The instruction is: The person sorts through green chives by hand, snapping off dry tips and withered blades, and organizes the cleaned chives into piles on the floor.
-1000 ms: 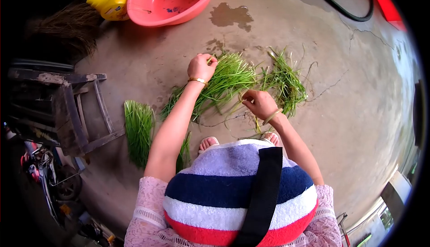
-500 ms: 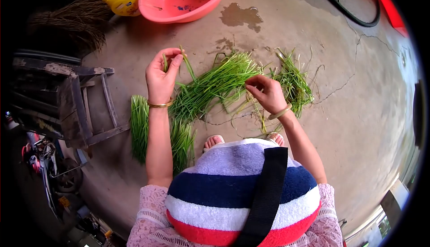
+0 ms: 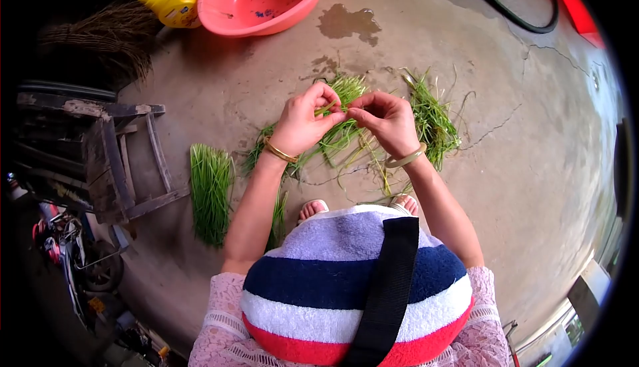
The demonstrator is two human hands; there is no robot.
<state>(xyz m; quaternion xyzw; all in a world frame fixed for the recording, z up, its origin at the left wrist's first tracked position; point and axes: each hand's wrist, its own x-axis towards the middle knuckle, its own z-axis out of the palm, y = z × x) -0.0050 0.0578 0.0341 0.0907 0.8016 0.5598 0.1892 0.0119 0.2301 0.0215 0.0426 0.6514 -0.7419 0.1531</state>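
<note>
My left hand (image 3: 303,122) is closed on a few green stalks (image 3: 325,109) over the middle pile of long green stalks (image 3: 347,89). Touching or nearly touching its fingertips, my right hand (image 3: 389,122) is pinched at the end of those stalks; what exactly lies between its fingers is too small to make out. The middle pile is partly hidden by both hands. A looser, messier heap (image 3: 434,122) lies to the right. At the left, a neat bundle (image 3: 210,197) rests on the floor, and another bundle (image 3: 277,217) is mostly covered by my left forearm.
A pink basin (image 3: 269,4) and a yellow jug (image 3: 174,3) stand at the top left, near a twig broom (image 3: 100,37). The wooden stool (image 3: 143,167) is on the left. A black hose (image 3: 526,24) and a red object (image 3: 578,8) are at the upper right.
My left hand has swung from the left back to the middle with the stalks. My right hand has shifted slightly left, and the two hands now meet over the pile.
</note>
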